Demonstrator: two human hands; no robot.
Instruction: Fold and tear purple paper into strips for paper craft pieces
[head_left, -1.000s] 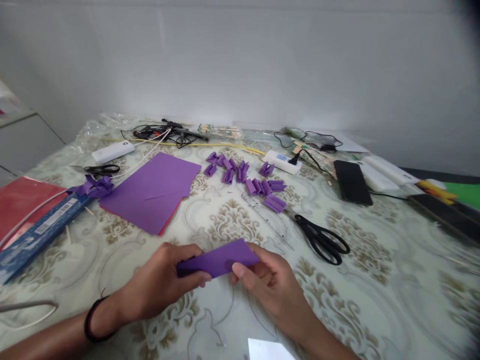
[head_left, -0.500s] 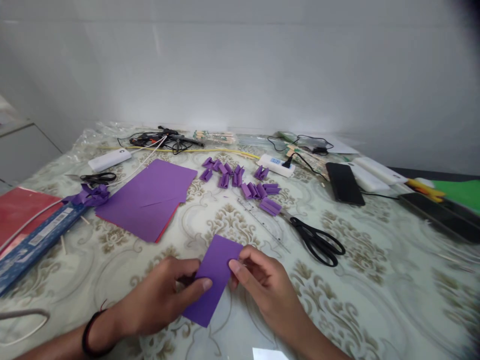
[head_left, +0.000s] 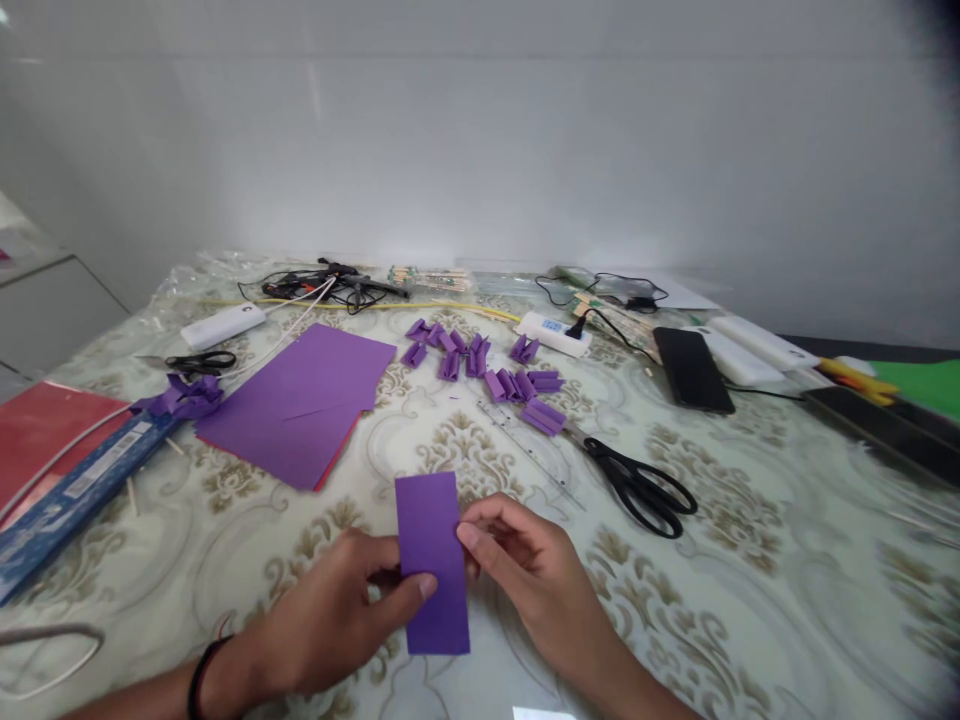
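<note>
A small rectangle of purple paper (head_left: pixel 433 535) stands nearly lengthwise to me, lifted a little over the table's near part. My left hand (head_left: pixel 345 610) pinches its left edge, thumb on the front face and fingers hidden behind. At the right edge, my right hand (head_left: pixel 529 580) grips the paper between thumb and bent fingers. Farther off lie several small folded purple paper pieces (head_left: pixel 517 383) in a loose group. To their right are scissors with black handles (head_left: pixel 637 483), blades partly beneath one folded piece.
Large purple sheets (head_left: pixel 300 400) lie to the left, near a blue box (head_left: pixel 90 490) and smaller scissors (head_left: pixel 199 362). A clear ruler (head_left: pixel 529 455) rests beyond my right hand. Farther right are a black phone (head_left: pixel 691 370) and a white power strip (head_left: pixel 553 335); cables run along the back.
The purple paper has turned from a slant to almost straight up and down, its top swinging left. Both hands still hold it, and the view has shifted slightly.
</note>
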